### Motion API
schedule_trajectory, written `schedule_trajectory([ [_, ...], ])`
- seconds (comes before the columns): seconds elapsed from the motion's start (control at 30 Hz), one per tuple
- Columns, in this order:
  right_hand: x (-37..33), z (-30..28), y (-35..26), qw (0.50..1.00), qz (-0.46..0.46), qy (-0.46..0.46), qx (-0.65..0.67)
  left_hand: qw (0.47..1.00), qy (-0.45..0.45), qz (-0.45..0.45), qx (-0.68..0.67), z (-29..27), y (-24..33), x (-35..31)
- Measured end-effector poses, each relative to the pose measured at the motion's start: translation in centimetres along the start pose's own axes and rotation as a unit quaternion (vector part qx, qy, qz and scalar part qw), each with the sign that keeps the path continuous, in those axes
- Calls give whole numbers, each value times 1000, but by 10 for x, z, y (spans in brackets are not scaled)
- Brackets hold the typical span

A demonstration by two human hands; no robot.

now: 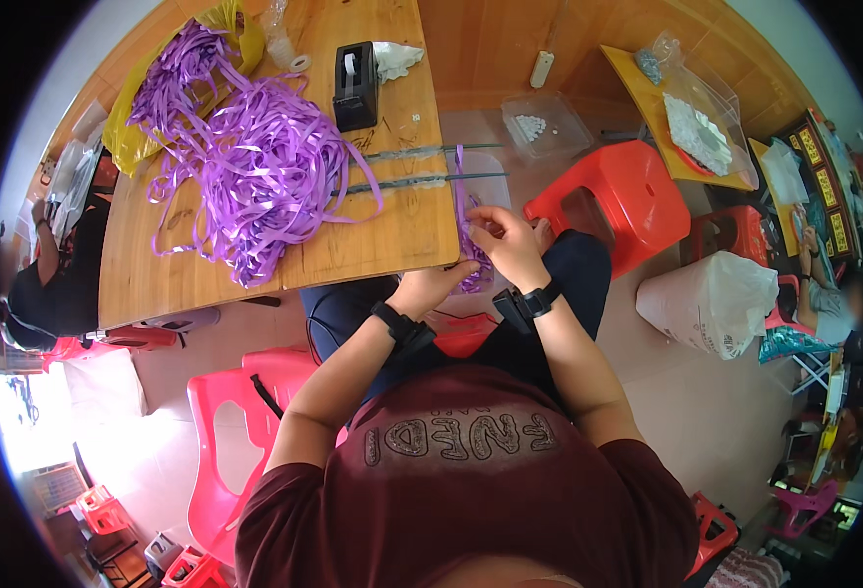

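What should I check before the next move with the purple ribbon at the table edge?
1. Both hands on the ribbon piece: ok, left hand and right hand pinch it at the wooden table edge.
2. Ribbon supply: ok, purple ribbon pile lies on the table.
3. Tape dispenser in sight: ok, behind the pile.
4. Two thin green rods: ok, lying beside the pile.
5. Ribbon fold or knot: cannot tell, fingers hide it.
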State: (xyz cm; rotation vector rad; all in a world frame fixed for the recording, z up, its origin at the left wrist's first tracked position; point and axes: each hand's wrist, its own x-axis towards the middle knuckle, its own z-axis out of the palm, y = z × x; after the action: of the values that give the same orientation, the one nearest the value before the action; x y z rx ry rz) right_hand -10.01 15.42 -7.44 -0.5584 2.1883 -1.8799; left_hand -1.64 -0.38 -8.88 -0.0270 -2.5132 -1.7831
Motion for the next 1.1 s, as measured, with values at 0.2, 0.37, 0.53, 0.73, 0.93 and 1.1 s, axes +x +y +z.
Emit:
schedule_trajectory([
  [0.2,17,2,-13,986,57,10,157,997,-65,-38,-4,-3,-4,-6],
  [0.37,25,10,-11,991,72,13,115,991,-116,-63,-17,-8,4,-4],
  [0.53,20,9,-24,985,45,-11,166,994,-88,-15,-63,-8,0,-1],
  [0.73,6,6,-3,967,59,-76,236,980,-152,-127,-26,-5,11,-17],
  [0.93,-3,5,-10,956,120,-92,251,974,-215,0,69,-6,5,-29],
  [1.1,-3,5,-5,954,139,-81,252,967,-247,5,61,-9,7,-37],
])
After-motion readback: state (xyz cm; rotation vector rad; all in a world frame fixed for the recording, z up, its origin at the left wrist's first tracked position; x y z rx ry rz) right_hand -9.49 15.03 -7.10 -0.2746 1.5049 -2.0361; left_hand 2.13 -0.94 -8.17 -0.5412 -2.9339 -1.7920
